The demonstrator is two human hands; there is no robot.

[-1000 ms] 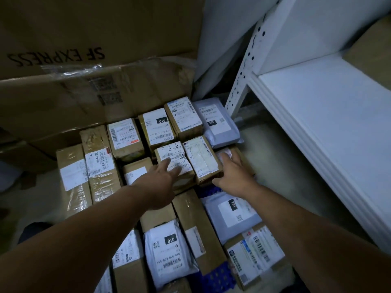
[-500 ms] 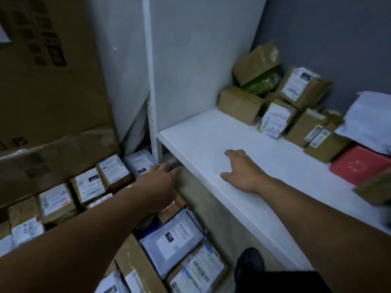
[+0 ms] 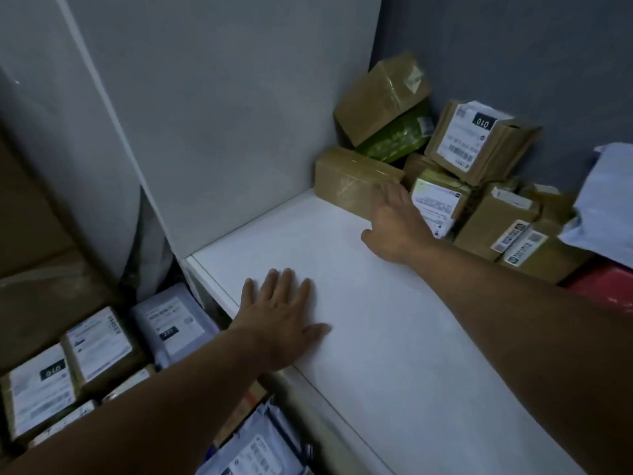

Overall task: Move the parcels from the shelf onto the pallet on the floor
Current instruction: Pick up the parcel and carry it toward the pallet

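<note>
A white shelf (image 3: pixel 359 337) runs from the middle to the lower right. Several brown cardboard parcels are piled at its far end against the grey wall, among them a long taped box (image 3: pixel 346 178) lying flat in front. My right hand (image 3: pixel 397 221) reaches out with straight fingers, its fingertips at the right end of that long box. My left hand (image 3: pixel 281 320) lies flat with spread fingers on the shelf near its left edge and holds nothing. Down on the left, labelled parcels (image 3: pixel 96 347) lie packed side by side on the floor; the pallet beneath them is hidden.
A white upright panel (image 3: pixel 239 114) closes the shelf's left end. A green packet (image 3: pixel 397 135) sits wedged in the pile. A grey mailer bag (image 3: pixel 606 200) and a red packet (image 3: pixel 603 289) lie at the right. Large cardboard sheets (image 3: pixel 41 269) stand at the far left.
The view has swung from the floor parcels up to the shelf. My right hand has moved forward to the long taped box. My left hand has come up from the parcels onto the shelf.
</note>
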